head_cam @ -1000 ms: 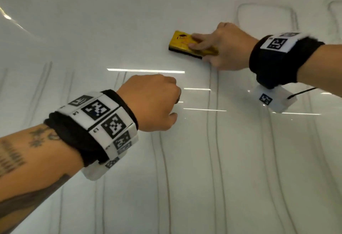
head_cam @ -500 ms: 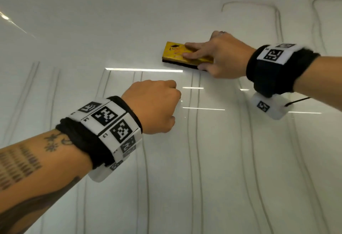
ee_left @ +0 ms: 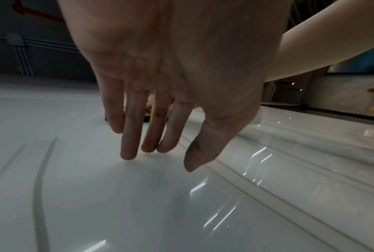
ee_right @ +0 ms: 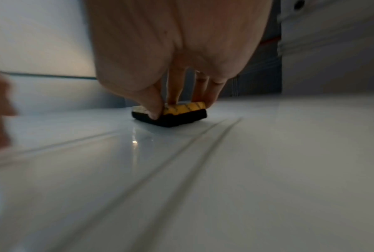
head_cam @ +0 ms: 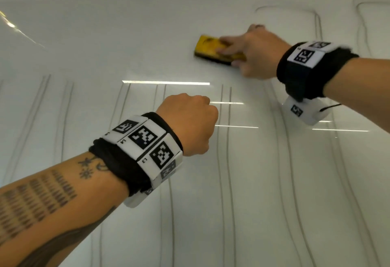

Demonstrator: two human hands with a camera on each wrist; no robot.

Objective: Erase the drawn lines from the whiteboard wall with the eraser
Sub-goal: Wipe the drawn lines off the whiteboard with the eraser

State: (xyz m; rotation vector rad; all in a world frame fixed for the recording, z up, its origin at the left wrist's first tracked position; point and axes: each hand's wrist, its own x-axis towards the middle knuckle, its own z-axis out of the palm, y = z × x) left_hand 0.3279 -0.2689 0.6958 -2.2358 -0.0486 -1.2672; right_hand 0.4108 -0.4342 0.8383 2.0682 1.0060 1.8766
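Pinching the yellow-topped, black-padded eraser (ee_right: 182,112) against the whiteboard wall (head_cam: 253,182), the right hand (head_cam: 255,53) grips it.

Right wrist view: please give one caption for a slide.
Right hand pinches the yellow eraser against the whiteboard wall.

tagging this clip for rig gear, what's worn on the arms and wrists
Both arms are bare, no sleeves. Each wrist has a black fabric band under white blocks printed with black square codes: left wrist band and right wrist band. A white box with one more code hangs under the right wrist, a thin black cable leaving it. The left forearm bears dark tattoos. A ring may sit on the right hand; too blurred.
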